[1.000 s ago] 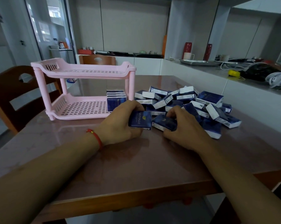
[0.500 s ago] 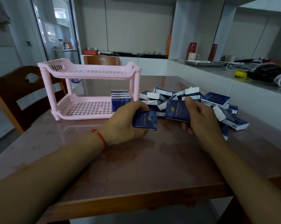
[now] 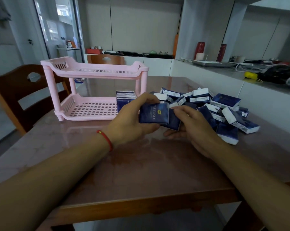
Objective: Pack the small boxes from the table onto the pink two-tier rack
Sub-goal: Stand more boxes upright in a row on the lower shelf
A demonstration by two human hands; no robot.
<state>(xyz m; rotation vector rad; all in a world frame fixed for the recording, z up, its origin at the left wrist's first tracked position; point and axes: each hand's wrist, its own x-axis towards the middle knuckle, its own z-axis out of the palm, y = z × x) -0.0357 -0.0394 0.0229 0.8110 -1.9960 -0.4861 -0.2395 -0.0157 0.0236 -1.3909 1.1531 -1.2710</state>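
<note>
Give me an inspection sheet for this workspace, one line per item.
Surface: glossy pinkish table with a wooden edge.
Job's things: pink rack on the table, a row of boxes at the right end of its lower tier; loose pile to its right.
Clutter: nothing seen on the table.
Hands: left hand grips a blue box; right hand holds a second box against it.
Cables: white cable on the counter.
Surroundings: wooden chairs, red vases, metal tray.
</note>
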